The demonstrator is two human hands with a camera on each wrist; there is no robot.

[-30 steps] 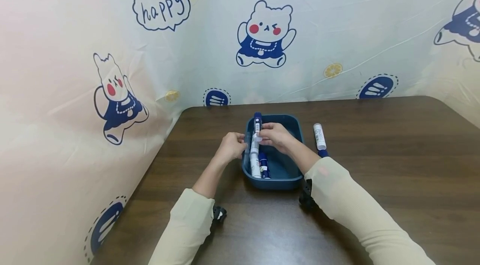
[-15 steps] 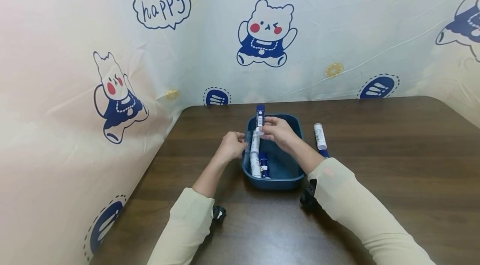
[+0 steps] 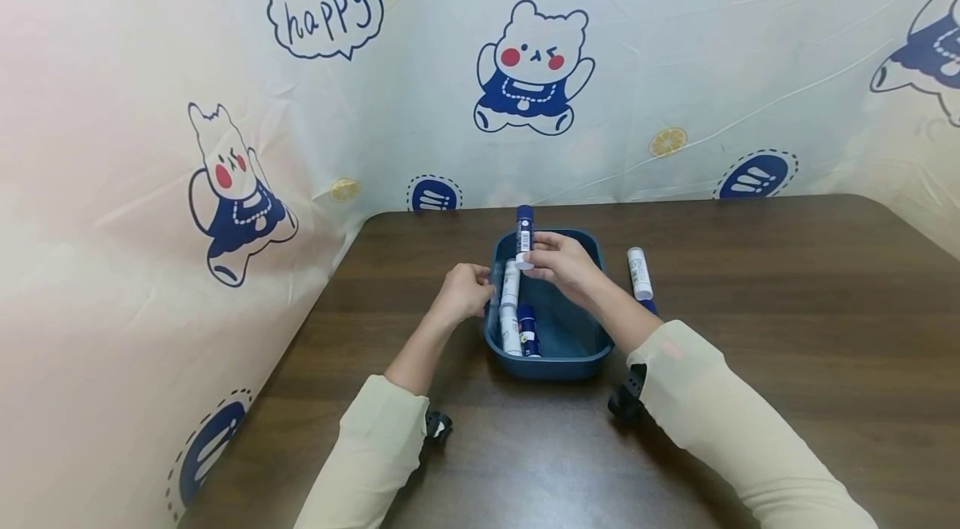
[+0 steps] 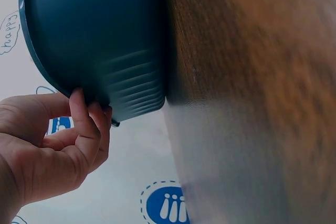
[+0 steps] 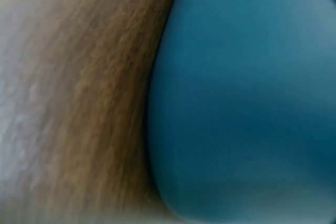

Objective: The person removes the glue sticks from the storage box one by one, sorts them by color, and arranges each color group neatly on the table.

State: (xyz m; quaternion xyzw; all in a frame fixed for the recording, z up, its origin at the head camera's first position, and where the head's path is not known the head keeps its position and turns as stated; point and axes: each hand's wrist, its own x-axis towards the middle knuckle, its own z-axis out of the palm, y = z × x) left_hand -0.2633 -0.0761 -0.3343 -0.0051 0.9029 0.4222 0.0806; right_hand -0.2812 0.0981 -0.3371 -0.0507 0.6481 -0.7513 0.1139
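In the head view my right hand (image 3: 564,269) holds a dark blue glue stick (image 3: 526,236) with a white base, upright above the left side of a blue-green plastic basin (image 3: 551,367). My left hand (image 3: 462,292) pinches the basin's left rim; in the left wrist view the fingers of my left hand (image 4: 65,145) are curled at the rim of the basin (image 4: 100,30). Two white sticks (image 3: 510,283) lie end to end along the basin's left wall, beside another dark blue stick (image 3: 528,331). Only the basin's outer wall (image 5: 241,93) shows in the right wrist view, without the hand.
On the brown wooden table (image 3: 787,329), right of the basin, lies a white stick (image 3: 640,273) with a dark blue end, partly hidden by my right arm. A printed cloth (image 3: 630,79) hangs behind the table and along its left side.
My right hand has lifted the blue glue stick slightly and shifted it a little to the right. My left hand stays at the basin's rim.
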